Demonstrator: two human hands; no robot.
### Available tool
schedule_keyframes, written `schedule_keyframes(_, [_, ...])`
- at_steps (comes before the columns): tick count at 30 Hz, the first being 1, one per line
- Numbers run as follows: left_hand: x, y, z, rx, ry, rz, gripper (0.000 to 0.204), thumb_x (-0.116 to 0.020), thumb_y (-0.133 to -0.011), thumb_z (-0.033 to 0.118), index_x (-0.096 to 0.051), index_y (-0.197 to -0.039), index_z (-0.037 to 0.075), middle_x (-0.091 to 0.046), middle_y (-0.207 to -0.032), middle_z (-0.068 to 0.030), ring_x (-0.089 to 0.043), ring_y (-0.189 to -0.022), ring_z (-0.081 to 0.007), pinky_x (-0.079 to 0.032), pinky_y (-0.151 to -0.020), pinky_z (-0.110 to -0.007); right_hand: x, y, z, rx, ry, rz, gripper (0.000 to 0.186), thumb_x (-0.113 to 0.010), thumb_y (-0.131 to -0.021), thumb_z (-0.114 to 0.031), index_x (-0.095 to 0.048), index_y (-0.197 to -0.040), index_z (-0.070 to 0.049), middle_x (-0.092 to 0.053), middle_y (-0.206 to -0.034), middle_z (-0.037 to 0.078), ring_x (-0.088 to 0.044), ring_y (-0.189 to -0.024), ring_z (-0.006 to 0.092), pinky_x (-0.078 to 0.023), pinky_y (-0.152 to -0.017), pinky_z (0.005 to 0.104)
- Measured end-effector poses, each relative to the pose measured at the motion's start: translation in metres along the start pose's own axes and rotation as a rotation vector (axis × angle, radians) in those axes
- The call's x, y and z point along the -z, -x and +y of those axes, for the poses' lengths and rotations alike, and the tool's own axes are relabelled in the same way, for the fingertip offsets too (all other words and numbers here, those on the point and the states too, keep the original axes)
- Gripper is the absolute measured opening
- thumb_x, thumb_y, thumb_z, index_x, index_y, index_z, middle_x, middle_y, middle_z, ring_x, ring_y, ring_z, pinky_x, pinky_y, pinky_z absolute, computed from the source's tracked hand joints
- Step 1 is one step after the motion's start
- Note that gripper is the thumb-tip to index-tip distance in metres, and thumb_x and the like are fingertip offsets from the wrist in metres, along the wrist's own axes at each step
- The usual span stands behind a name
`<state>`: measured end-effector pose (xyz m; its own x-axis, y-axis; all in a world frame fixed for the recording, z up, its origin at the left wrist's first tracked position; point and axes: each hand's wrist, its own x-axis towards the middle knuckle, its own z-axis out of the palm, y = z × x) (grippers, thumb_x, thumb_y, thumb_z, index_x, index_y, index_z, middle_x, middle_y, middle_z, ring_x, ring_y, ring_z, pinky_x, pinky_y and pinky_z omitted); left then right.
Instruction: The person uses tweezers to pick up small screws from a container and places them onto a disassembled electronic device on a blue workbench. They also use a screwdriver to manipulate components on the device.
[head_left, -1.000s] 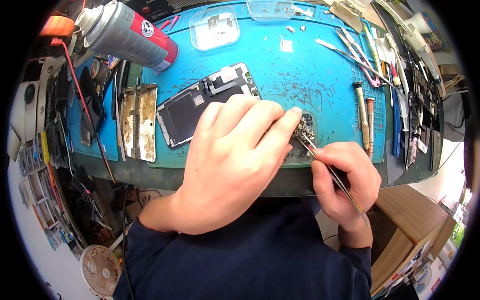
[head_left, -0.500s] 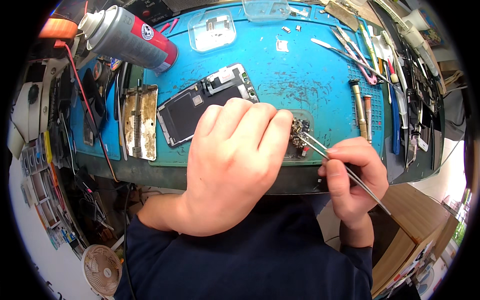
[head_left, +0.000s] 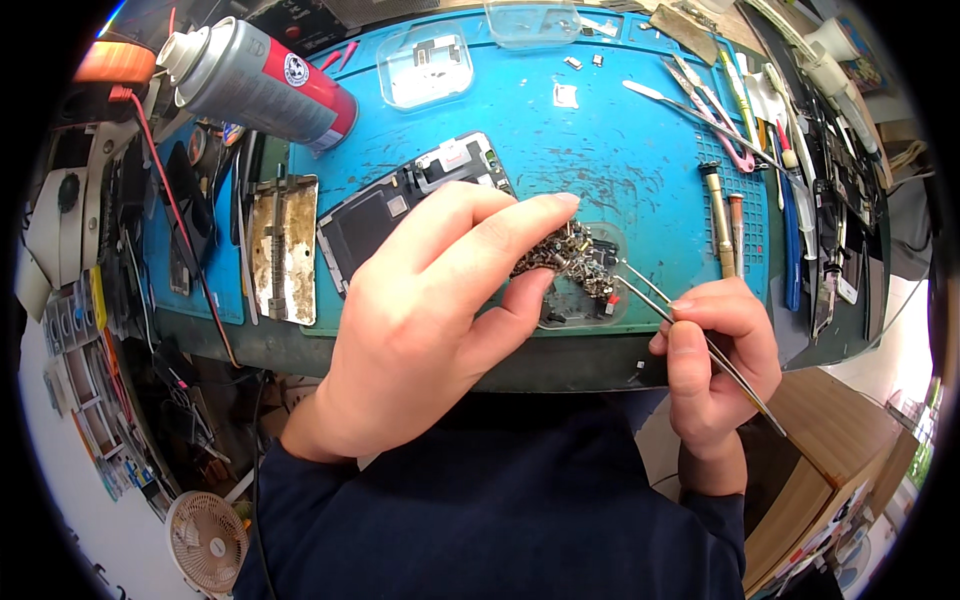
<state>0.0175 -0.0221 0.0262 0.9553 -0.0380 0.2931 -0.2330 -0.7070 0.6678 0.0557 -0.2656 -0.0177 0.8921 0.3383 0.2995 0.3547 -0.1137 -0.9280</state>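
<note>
A pile of tiny metal screws [head_left: 580, 250] fills much of a shallow clear plastic tray [head_left: 612, 238] near the mat's front edge. My left hand [head_left: 430, 300] reaches over the tray's left side, thumb and fingers spread apart beside the pile; nothing shows between them. In my right hand [head_left: 720, 350] are long metal tweezers [head_left: 700, 336], pinched between thumb and fingers. Their two tips stand apart just off the right side of the pile, with nothing visible in them. A dark phone frame [head_left: 370, 215] lies behind my left hand, partly covered by it.
At the back left stands a spray can [head_left: 265, 85], tilted in view. Clear boxes [head_left: 425, 70] sit at the mat's far edge. A stained metal fixture [head_left: 285, 250] lies left. Scissors [head_left: 705, 95], screwdrivers [head_left: 717, 215] and other tools line the blue mat's [head_left: 650, 170] right side.
My left hand has turned and opened from a curled pose, moving slightly left and uncovering more screws. The tweezers have drawn back a little to the right, out of the pile.
</note>
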Motion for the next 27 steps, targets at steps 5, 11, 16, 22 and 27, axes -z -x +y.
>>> schedule_keyframes(5, [0.002, -0.003, -0.006, 0.030, 0.104, -0.045, 0.047, -0.075, -0.079, -0.012, -0.077, -0.123, 0.004, -0.070, -0.104, -0.0078, -0.064, -0.085, -0.0165, -0.054, -0.071, -0.028, -0.001, -0.001, -0.001, 0.014, 0.009, -0.007, 0.017, -0.073, -0.087, 0.005, -0.070, -0.103, 0.001, -0.072, -0.088, 0.013, -0.066, -0.075, 0.0201, -0.051, -0.067, 0.0294])
schedule_keyframes(11, [0.000, -0.003, -0.007, 0.100, 0.257, -0.073, 0.045, -0.075, -0.080, -0.011, -0.078, -0.122, 0.004, -0.069, -0.106, -0.0072, -0.063, -0.086, -0.0149, -0.053, -0.073, -0.027, 0.000, -0.003, -0.002, 0.047, 0.010, -0.054, 0.020, -0.075, -0.086, 0.006, -0.071, -0.105, 0.001, -0.072, -0.088, 0.013, -0.067, -0.077, 0.0207, -0.053, -0.068, 0.0300])
schedule_keyframes(16, [0.001, -0.007, -0.008, 0.068, 0.231, -0.116, 0.042, -0.076, -0.081, -0.010, -0.078, -0.120, 0.004, -0.069, -0.105, -0.0069, -0.063, -0.086, -0.0149, -0.053, -0.074, -0.027, -0.004, -0.017, -0.005, 0.219, 0.127, -0.159, 0.025, -0.080, -0.085, 0.007, -0.073, -0.109, 0.002, -0.074, -0.091, 0.014, -0.071, -0.080, 0.0247, -0.057, -0.071, 0.0322])
schedule_keyframes(22, [-0.005, -0.005, -0.004, 0.047, 0.280, -0.152, 0.042, -0.076, -0.082, -0.009, -0.077, -0.122, 0.004, -0.068, -0.108, -0.0070, -0.064, -0.086, -0.0142, -0.055, -0.072, -0.027, -0.008, -0.020, -0.005, 0.282, 0.158, -0.173, 0.027, -0.082, -0.083, 0.008, -0.073, -0.107, 0.001, -0.075, -0.092, 0.015, -0.074, -0.078, 0.0266, -0.059, -0.066, 0.0323])
schedule_keyframes(27, [-0.008, -0.001, -0.004, 0.102, 0.358, -0.167, 0.045, -0.080, -0.083, -0.007, -0.075, -0.126, 0.004, -0.067, -0.113, -0.0080, -0.066, -0.089, -0.0144, -0.056, -0.072, -0.027, -0.010, -0.021, -0.006, 0.278, 0.159, -0.174, 0.027, -0.082, -0.083, 0.007, -0.073, -0.107, 0.001, -0.075, -0.091, 0.015, -0.074, -0.078, 0.0267, -0.059, -0.067, 0.0324])
